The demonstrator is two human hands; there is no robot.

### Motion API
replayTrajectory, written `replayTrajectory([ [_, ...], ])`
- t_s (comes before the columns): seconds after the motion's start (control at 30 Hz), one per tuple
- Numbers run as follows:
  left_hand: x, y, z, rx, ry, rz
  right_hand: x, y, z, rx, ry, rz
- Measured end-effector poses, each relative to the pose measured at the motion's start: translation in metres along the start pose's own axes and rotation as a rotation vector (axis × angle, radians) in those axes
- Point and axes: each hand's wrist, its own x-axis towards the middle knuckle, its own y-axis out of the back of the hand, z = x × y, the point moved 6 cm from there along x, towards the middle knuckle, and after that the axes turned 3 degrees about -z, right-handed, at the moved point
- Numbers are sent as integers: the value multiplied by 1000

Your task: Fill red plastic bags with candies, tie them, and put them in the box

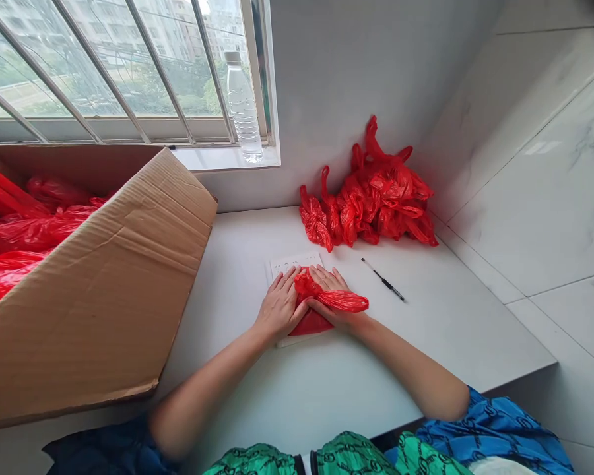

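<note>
Red plastic bag [317, 323] pinned at the middle of the white countertop [440, 330], bunched on a white sheet of paper [294, 264], with a twisted end poking out toward 3 o'clock! Left hand [280, 307] and right hand [332, 297] come together on top, fingers [282, 284] flat and spread, pressing down with no grip closing around it. Here's the danger: that thin, slippery film could spring open or slide off the sheet if the pressure eases, and the loose end could snag. Left forearm [212, 382] and right forearm [406, 363] angle in from the lower corners. A ballpoint pen [383, 280] lies close by at 2 o'clock, where a sliding bag could knock it. More red bags [371, 198] heap at 1 o'clock, a cardboard box [94, 277] of them gapes at 9 o'clock, and a plastic water bottle [242, 109] stands on the windowsill [228, 158] at 11 o'clock.
</note>
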Motion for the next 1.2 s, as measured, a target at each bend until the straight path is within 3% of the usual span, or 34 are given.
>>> replayTrajectory([
  [0.27, -1, -5, -2, 10, -10, 4, 0, -10, 6, 66, -62, -94],
  [0.67, -3, -8, -3, -5, -1, 7, -1, -13, 8, 130, -64, -86],
  [1.03, -3, -6, -4, -82, -29, 78, -1, -13, 5, 146, -53, -26],
  [1.2, -12, 12, 0, -229, -34, 202, -7, 7, -7, 229, 39, 88],
])
